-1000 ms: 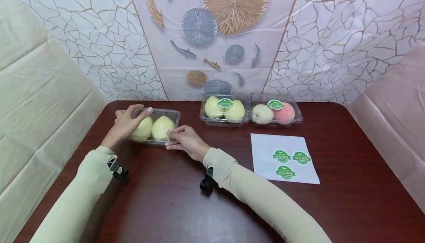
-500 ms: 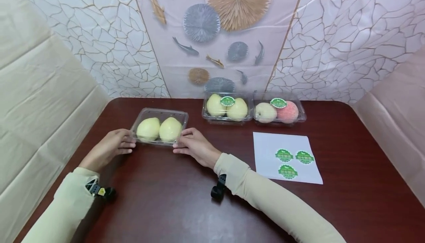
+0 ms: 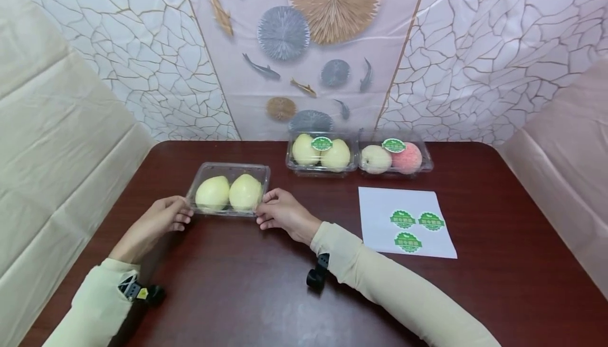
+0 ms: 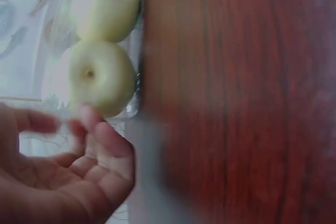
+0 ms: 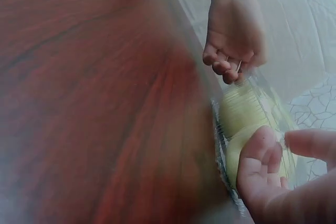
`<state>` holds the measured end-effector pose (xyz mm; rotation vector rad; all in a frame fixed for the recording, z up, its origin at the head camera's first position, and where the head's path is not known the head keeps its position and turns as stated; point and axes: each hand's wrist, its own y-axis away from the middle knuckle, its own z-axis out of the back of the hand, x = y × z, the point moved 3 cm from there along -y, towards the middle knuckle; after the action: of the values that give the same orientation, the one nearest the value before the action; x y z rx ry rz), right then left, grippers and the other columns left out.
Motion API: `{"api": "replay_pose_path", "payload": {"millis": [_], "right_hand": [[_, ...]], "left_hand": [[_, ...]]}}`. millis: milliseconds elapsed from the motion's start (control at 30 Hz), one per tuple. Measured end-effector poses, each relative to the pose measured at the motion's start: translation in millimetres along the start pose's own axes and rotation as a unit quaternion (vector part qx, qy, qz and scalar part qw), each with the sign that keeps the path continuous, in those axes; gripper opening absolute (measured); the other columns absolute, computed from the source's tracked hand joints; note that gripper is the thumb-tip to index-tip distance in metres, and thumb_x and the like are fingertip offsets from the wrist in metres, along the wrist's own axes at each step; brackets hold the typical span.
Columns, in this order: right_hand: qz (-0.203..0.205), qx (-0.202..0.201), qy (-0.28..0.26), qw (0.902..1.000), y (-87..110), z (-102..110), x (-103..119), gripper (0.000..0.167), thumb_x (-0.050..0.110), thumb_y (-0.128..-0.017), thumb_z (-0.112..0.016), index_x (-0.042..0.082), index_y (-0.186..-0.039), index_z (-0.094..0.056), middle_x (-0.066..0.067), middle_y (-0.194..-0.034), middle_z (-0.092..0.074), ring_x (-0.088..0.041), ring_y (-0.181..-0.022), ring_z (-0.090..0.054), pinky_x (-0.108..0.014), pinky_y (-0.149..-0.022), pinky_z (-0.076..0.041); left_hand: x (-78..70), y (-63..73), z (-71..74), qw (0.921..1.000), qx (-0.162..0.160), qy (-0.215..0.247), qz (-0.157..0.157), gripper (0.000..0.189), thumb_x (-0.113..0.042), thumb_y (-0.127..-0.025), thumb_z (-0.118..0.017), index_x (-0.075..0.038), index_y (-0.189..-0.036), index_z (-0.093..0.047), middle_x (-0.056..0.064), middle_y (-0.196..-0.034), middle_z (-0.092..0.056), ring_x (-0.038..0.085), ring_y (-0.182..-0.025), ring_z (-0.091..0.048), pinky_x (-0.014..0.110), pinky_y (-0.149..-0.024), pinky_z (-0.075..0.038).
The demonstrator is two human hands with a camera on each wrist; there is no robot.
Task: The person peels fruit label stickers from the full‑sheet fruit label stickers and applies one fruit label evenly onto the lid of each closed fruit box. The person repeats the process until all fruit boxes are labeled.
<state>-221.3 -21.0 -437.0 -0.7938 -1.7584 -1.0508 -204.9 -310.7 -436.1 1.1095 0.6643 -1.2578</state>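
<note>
The leftmost box [image 3: 228, 170] is clear, glossy plastic around smooth, pale fruits [image 3: 212, 193], the table [image 3: 247, 273] shiny with wood grain, the sheet [image 3: 375, 215] plain matt paper, the pink fruit [image 3: 407, 158] rough-looking, and the right sleeve [image 3: 389, 281] matt cloth.

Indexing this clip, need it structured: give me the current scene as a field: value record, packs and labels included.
left grip: holds near-left corner of front pack
right grip: holds its near-right corner
front pack contents: two pale yellow fruits
front pack label: none visible
back-left pack: two pale yellow fruits, one green label
back-right pack: one pale, one pinkish-red fruit; one green label
white sheet: three green labels
surface: red-brown table
</note>
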Motion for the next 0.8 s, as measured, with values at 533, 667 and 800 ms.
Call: {"api": "replay_pose_path", "payload": {"millis": [533,667,800], "right_hand": [[0.025,-0.02,-0.036,0.9988,37.2,16,-9,0.021,-0.007,-0.096,-0.061,-0.001,-0.113,-0.05,-0.007,-0.084,-0.064,-0.011,-0.067,-0.059,-0.023,-0.063,-0.053],[0.042,-0.025,-0.037,0.9981,53.3,23,-8,0.021,-0.007,-0.094,-0.06,0.0,-0.111,-0.05,-0.005,-0.082,-0.063,-0.012,-0.068,-0.058,-0.024,-0.064,-0.053],[0.046,-0.037,-0.035,0.9977,66.0,37,-8,0.021,-0.005,-0.094,-0.059,0.002,-0.112,-0.049,-0.004,-0.082,-0.061,-0.013,-0.07,-0.057,-0.025,-0.065,-0.052]], "left_hand": [[-7.8,48.0,-37.9,0.997,-0.004,0.077,0.012,0.018,-0.012,-0.11,-0.045,-0.001,-0.109,-0.059,-0.003,-0.09,-0.06,0.01,-0.078,-0.056,0.025,-0.069,-0.051],[-17.3,59.7,-55.6,0.994,-0.04,0.102,0.007,0.015,-0.009,-0.108,-0.044,-0.004,-0.103,-0.057,-0.002,-0.087,-0.058,0.012,-0.074,-0.054,0.025,-0.065,-0.05],[-24.1,65.0,-75.9,0.9924,-0.06,0.108,0.001,0.015,-0.007,-0.108,-0.045,-0.002,-0.103,-0.058,-0.001,-0.085,-0.058,0.013,-0.072,-0.053,0.025,-0.063,-0.049]]}}
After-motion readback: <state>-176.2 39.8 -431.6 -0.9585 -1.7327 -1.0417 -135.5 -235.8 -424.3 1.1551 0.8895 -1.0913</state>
